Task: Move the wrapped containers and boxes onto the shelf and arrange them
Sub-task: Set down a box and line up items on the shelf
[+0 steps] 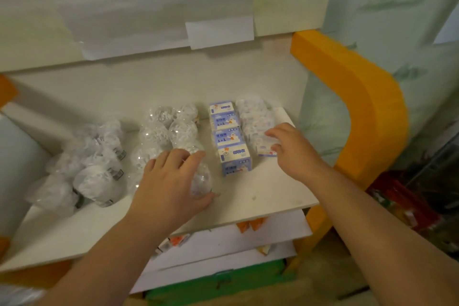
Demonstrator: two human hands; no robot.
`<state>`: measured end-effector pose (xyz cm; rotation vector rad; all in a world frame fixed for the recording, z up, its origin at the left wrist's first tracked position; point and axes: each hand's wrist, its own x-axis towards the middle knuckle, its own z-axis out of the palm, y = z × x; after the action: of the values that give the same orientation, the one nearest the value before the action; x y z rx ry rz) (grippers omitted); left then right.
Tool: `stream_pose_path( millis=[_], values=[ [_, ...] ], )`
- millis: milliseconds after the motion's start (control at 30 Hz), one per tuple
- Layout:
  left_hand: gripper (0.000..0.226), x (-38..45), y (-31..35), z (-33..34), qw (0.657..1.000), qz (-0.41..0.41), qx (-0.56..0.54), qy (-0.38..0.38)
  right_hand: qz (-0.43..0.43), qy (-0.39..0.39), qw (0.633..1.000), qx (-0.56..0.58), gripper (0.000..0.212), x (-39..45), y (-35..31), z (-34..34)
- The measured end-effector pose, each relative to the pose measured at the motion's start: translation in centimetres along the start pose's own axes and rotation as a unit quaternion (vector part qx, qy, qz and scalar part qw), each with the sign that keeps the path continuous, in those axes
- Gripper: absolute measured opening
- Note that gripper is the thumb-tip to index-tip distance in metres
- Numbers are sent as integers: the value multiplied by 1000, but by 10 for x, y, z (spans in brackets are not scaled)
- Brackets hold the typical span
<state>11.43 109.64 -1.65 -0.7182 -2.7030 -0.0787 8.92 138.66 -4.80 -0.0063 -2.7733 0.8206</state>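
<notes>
On the white shelf [260, 196], the left hand [169, 181] curls round a clear wrapped container [201, 181] at the front of the middle rows, its grip closed on it with the thumb underneath. The right hand [293, 149] rests with bent fingers on a wrapped pack [265, 150] at the front of the right row; whether its grip holds the pack I cannot tell. Between the hands stands a line of four blue boxes [229, 136]. More wrapped containers [94, 164] sit in rows at the left. An orange frame [360, 97] flanks the shelf.
</notes>
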Motion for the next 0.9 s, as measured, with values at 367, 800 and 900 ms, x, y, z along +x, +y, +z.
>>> stream_pose_path(
  millis=[367, 800, 900],
  values=[
    [77, -10, 1, -3, 1000, -1, 11, -3, -29, 40, 996, -73, 53, 6, 3, 14],
    [64, -29, -12, -18, 997, -53, -35, 32, -82, 39, 996, -24, 34, -16, -46, 1],
    [61, -37, -18, -23, 995, -73, -53, 41, -101, 41, 994, 13, 34, -21, -74, 5]
  ],
)
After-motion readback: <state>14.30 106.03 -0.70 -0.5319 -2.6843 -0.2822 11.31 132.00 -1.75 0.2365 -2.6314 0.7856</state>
